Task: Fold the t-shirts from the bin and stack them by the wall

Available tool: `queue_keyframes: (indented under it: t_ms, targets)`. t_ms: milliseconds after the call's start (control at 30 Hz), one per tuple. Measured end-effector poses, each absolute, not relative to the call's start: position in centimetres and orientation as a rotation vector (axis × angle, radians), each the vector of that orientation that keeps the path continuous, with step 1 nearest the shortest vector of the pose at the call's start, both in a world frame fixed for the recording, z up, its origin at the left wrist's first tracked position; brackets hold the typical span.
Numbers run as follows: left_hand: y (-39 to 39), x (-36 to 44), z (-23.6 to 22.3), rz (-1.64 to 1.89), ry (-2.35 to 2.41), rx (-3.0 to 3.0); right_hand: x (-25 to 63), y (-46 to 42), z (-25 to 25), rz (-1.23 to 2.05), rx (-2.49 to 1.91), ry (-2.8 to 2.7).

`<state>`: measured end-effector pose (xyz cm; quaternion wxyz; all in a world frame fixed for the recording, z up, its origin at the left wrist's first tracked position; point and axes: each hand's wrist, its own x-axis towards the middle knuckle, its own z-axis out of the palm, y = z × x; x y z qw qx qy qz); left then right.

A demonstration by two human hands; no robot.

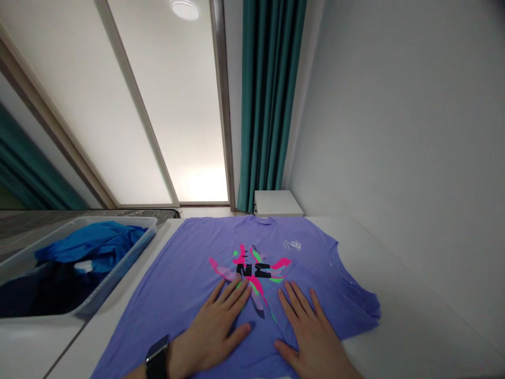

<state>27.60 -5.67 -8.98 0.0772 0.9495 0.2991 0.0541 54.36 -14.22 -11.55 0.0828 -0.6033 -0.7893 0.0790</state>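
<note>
The left hand and right hand are both open, palms down, with fingers spread wide. Neither hand grips anything. Both press flat on the lavender T-shirt, just below the pink, green and black graphic print, and they stand apart with the print's lower end between them. A smartwatch is worn on the left wrist.

The T-shirt lies spread flat on a white table, with its collar at the far edge. One sleeve extends toward the right side of the table. A small white mark appears on the fabric above the right hand.

A translucent plastic bin stands just left of the T-shirt and contains a crumpled blue garment and a dark garment. Beyond the table are a white cabinet, a teal curtain and a frosted sliding door.
</note>
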Motion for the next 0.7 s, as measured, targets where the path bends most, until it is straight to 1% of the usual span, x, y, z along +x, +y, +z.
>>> queue_keyframes:
  t_ms: [100,233,333,400,500,600,700]
  targets:
    - [-2.2,24.7,-9.9,0.195,1.113,2.864,54.9,-14.4,-11.8,0.228,-1.785,-2.394]
    - [2.5,20.3,-10.9,0.152,1.507,2.762,55.7,-14.5,-12.1,0.198,-1.747,-2.428]
    - [4.1,18.7,-10.8,0.076,1.648,2.683,56.1,-14.1,-11.5,0.242,-1.746,-2.450]
    - [4.2,18.9,-10.3,0.049,1.679,2.662,56.1,-13.3,-10.6,0.262,-1.794,-2.408]
    - [4.3,20.6,-9.5,0.122,1.617,2.722,55.5,-11.6,-9.6,0.164,-1.880,-2.276]
    - [4.3,23.0,-9.0,0.215,1.492,2.786,54.7,-10.3,-10.0,0.089,-1.882,-2.281]
    - [2.9,26.0,-8.1,0.252,1.338,2.819,54.3,-9.8,-11.1,0.101,-1.890,-2.315]
